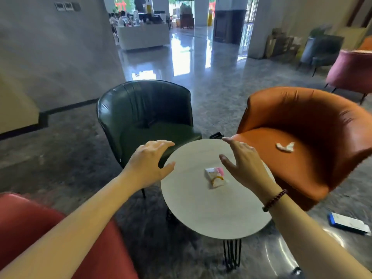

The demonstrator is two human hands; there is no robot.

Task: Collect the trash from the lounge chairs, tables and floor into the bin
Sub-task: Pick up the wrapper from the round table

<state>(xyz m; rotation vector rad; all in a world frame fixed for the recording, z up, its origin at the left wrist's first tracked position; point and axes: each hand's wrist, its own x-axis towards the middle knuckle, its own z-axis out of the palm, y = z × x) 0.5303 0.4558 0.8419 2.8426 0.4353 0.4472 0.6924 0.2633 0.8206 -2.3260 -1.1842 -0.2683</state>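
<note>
Your left hand (150, 161), at the 10 o'clock edge of the smooth round table (201, 210), and your right hand (244, 166), at 1 o'clock, are spread and hold nothing. A crinkly pink-and-white wrapper (215, 176) lies near the table's middle; its print is too blurry to read. A crumpled white tissue (285, 147) sits on the shiny orange chair (314, 119) at 2 o'clock. A blue-and-white box (349, 222) lies on the floor (209, 97) at 4 o'clock.

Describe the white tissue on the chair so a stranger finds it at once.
Find the orange lounge chair right of the round table. On its seat lies a crumpled white tissue; the wrapper on the table is pink and yellow.
</note>
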